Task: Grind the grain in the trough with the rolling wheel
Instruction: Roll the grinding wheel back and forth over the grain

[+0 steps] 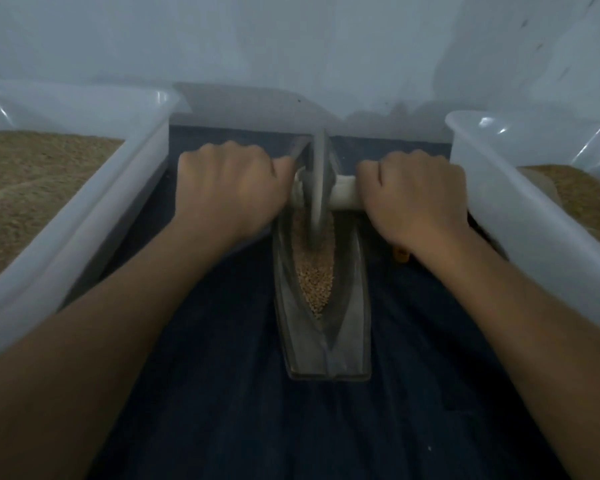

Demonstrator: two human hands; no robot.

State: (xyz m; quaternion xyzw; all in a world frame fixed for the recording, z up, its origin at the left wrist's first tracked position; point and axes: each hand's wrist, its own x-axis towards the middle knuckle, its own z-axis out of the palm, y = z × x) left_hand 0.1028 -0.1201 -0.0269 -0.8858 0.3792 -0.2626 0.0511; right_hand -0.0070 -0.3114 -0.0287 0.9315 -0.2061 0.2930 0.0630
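Both hands, left hand (227,188) and right hand (414,199), are clenched around the pale axle handle (343,197) on either side of the grey rolling wheel (317,188). That wheel stands upright in the grain (314,275) of the narrow boat-shaped trough (323,341), which lies lengthwise on the dark blue cloth (239,393). Translucent plastic tubs holding brown grain flank it, left tub (84,209) and right tub (534,220), against the pale wall.

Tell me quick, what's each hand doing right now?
Left hand: closed around the wheel's handle.
Right hand: closed around the same handle, on the other side of the wheel.
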